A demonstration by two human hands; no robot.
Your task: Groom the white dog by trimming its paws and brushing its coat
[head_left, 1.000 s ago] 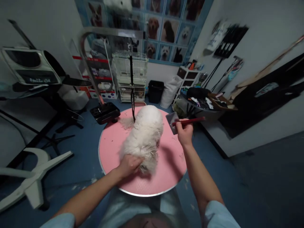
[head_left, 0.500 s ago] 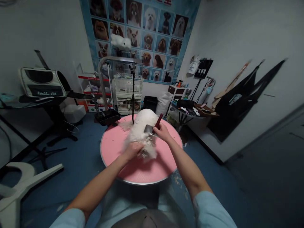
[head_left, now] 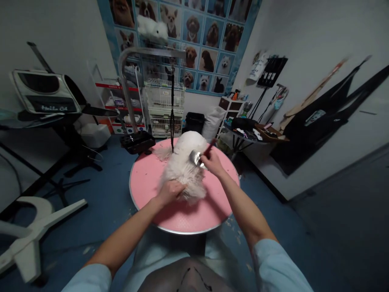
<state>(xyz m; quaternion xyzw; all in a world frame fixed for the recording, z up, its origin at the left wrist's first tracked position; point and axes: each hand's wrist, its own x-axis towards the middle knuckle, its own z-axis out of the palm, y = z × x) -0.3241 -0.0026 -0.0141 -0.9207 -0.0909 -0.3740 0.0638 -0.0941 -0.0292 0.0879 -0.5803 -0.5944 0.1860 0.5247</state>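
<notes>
A fluffy white dog is on the round pink grooming table, its long fur fanned out toward me. In my right hand is a slicker brush with a dark red handle; its metal head is at the fur on the dog's right side. My left hand is closed on the fur at the near end of the dog, and the fingertips are partly buried in it. A black strap hangs from the metal grooming arm beside the dog.
Loose white fur lies at the table's far left. A black tray is fixed near the arm's post. Wire cages stand behind, and a side table holds tools at right. A white stand base is on the left floor.
My right hand has lifted the brush slightly up and away, turning its metal head so it catches the light. My left hand stays on the fur. The view has tilted downward.
</notes>
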